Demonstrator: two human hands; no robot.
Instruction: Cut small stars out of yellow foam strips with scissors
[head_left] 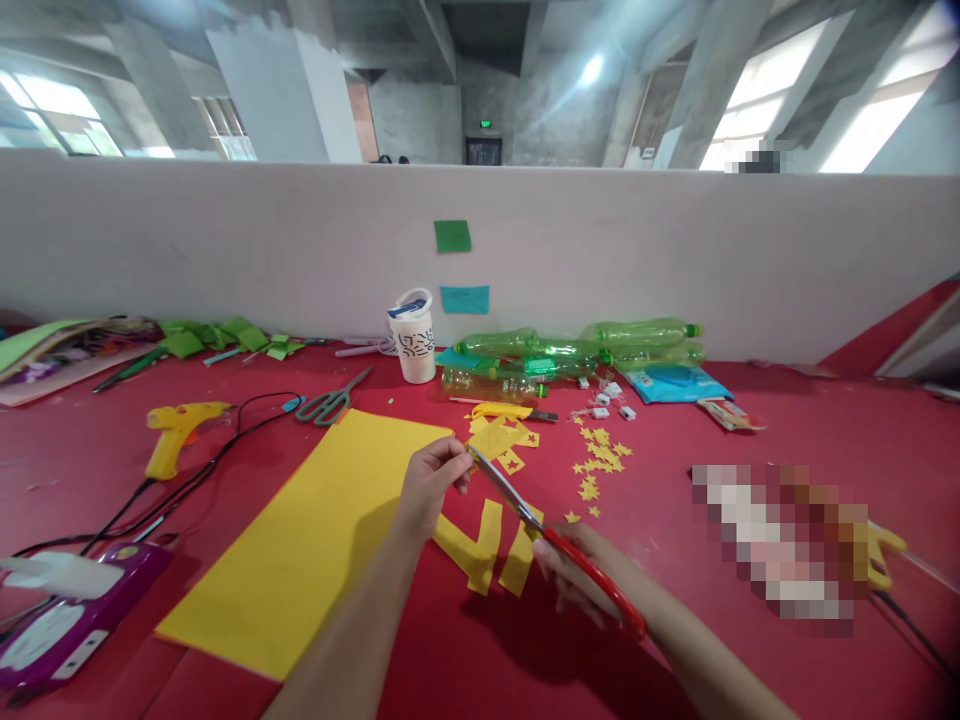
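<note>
My right hand [574,565] grips red-handled scissors [514,492], whose blades point up and left to the fingertips of my left hand [435,480]. The thumb and fingers of that left hand are pinched on a small piece of yellow paper [470,449], mostly hidden by the fingers and the blade tips. Below the hands lie yellow paper strips [487,535]. Just beyond are yellow offcuts [499,437] with star-shaped holes, and to their right a scatter of small yellow stars [600,455]. A large yellow sheet [322,540] lies under and left of my left forearm.
At left are a yellow glue gun [176,435], its black cable, a purple power strip [82,610] and grey-green scissors [330,402]. A white cup [414,340], green plastic bottles [555,355], a yellow utility knife [502,411] and a blue packet [679,383] lie toward the white partition [300,250].
</note>
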